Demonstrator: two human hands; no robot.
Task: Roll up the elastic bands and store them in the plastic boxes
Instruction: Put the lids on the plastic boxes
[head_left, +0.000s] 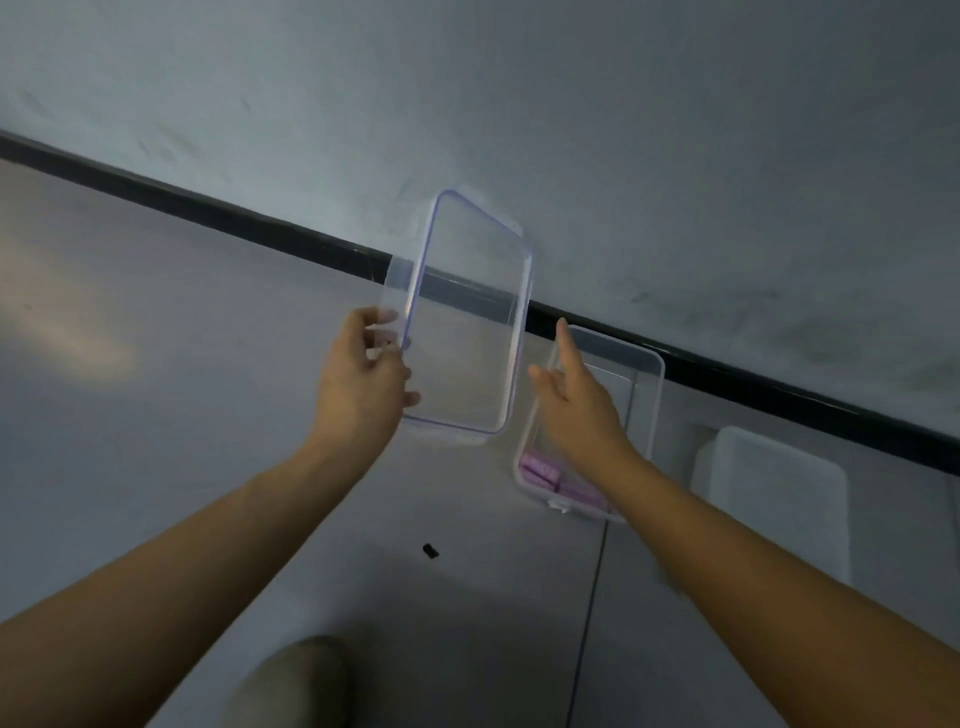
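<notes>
My left hand (363, 374) grips the left edge of a clear plastic lid (467, 322) with a bluish seal, holding it up above the grey floor. To its right an open clear plastic box (649, 374) stands on the floor by the wall. Rolled purple elastic bands (545, 475) lie in its near end. My right hand (576, 400) hovers over that box with fingers straight, the index finger pointing up. It holds nothing and sits just right of the lid's edge.
A second closed, cloudy plastic box (774, 499) sits on the floor at the right. A black skirting strip (208, 208) runs along the grey wall. A small black scrap (430, 551) lies on the floor, and a shoe tip (296, 680) shows at the bottom.
</notes>
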